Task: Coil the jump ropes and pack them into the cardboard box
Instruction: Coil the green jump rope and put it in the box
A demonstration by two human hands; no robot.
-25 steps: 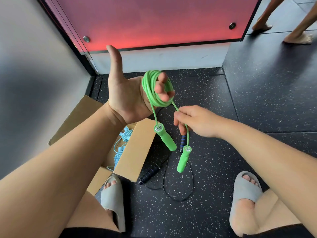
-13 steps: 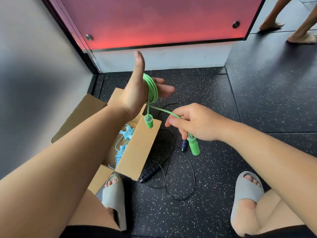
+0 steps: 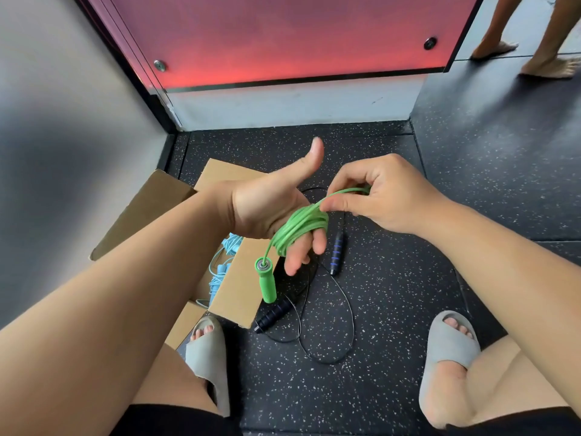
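Brown cardboard box sits open at lower left. Left hand, fingers near-straight, carries the coiled green plastic jump rope looped round them. Right hand pinches the cord's loose run just right of the coil; the left hand is nearer the box.

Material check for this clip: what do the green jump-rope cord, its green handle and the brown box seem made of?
Green jump-rope cord: smooth, slightly glossy plastic, probably PVC; it holds round loops. Green handle: matte, perhaps foam or rubber, with a shiny metal ring at its end. Brown box: matte cardboard, creased flaps.
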